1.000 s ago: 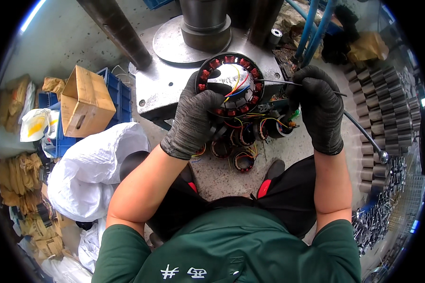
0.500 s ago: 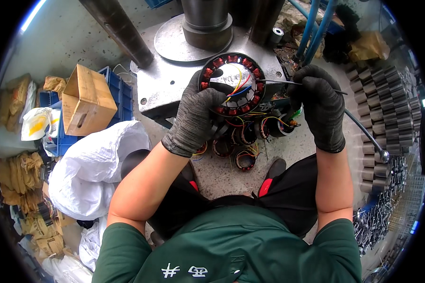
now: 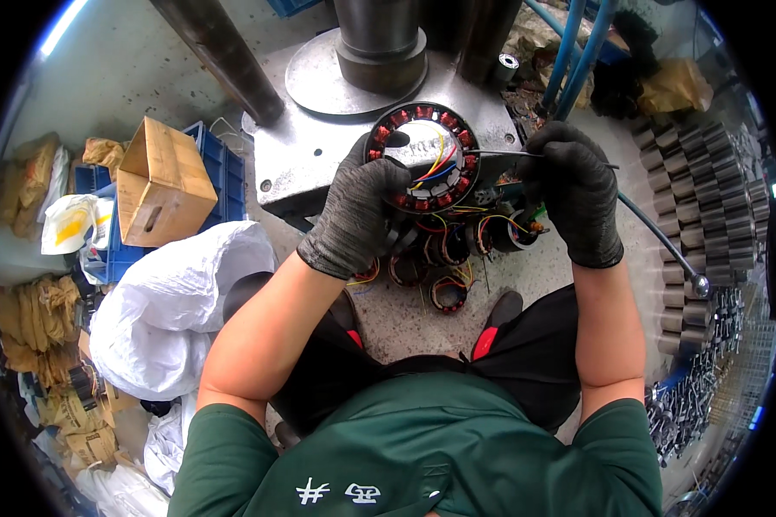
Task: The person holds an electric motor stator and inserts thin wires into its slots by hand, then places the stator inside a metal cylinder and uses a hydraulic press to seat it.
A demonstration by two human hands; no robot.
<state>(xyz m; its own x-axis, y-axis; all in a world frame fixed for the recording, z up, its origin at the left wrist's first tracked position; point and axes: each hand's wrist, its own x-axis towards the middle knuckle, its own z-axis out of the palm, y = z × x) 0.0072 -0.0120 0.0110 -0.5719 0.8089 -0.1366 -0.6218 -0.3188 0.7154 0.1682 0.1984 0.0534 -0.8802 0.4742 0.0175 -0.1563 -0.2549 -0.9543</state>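
My left hand [image 3: 358,202], in a dark grey glove, is closed on the left rim of a motor stator [image 3: 464,179]. The stator is a black ring with copper coils inside and red, yellow and blue wires crossing its opening. It is held up above the near edge of the press base. In my gloved right hand [image 3: 576,189] is a thin metal rod [image 3: 502,153], lying nearly level. Its left tip reaches the coils on the stator's right side; whether it touches them I cannot tell. The other end sticks out past my knuckles.
Behind the stator stands a press with a steel base [image 3: 297,159] and thick columns. Several wired stators [image 3: 448,295] lie on the floor below. A ball-ended lever [image 3: 664,237] slants at right, near stacked metal cylinders [image 3: 703,189]. At left are a cardboard box [image 3: 164,185] and a white sack [image 3: 168,306].
The stator has tilted a little and shifted slightly down. My right hand and the rod have moved slightly left and the rod's angle has changed a little.
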